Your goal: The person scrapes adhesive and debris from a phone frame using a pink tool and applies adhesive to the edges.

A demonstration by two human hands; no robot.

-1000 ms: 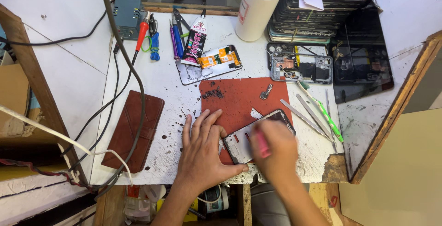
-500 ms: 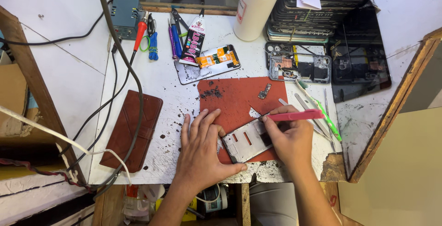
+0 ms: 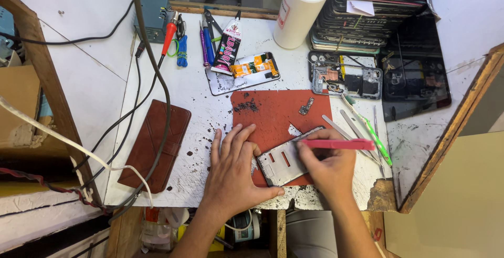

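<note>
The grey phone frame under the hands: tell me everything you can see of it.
The grey phone frame is a flat, metal-looking rectangular plate with two small slots near one end. It lies tilted on the red mat. The left hand presses its near end flat; the right hand covers the other, holding a pink tool to its upper edge.

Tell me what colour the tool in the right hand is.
Pink: the flat tool in the right hand, seen best in the head view.
</note>
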